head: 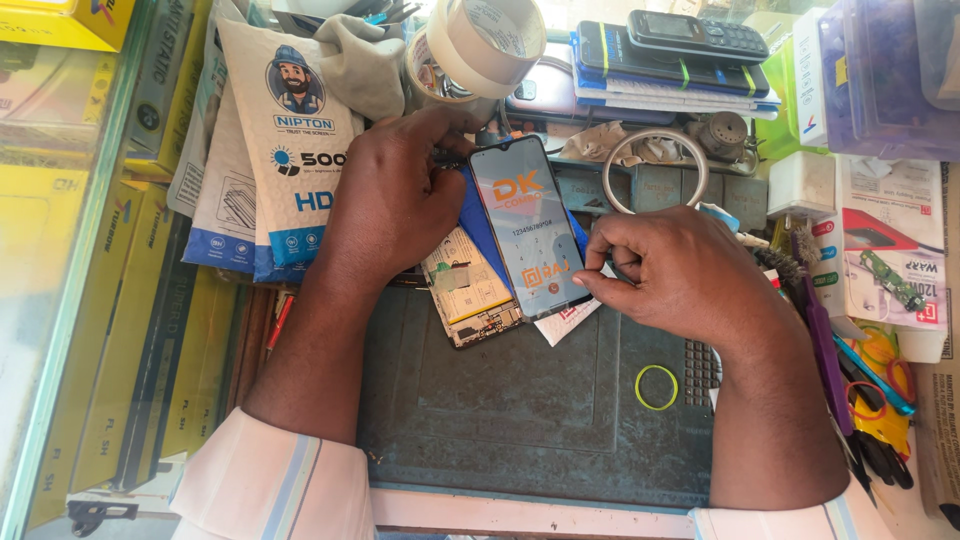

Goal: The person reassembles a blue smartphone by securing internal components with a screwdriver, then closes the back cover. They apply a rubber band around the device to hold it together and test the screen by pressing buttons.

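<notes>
- Pinching the flat black phone screen panel, your right hand grips its lower right edge.
- Your left hand clasps its upper left edge, hiding that corner.

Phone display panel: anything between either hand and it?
Nothing visible. The left hand touches the phone display panel at its upper left edge and the right hand pinches its lower right corner. The opened phone body lies partly under it.
</notes>
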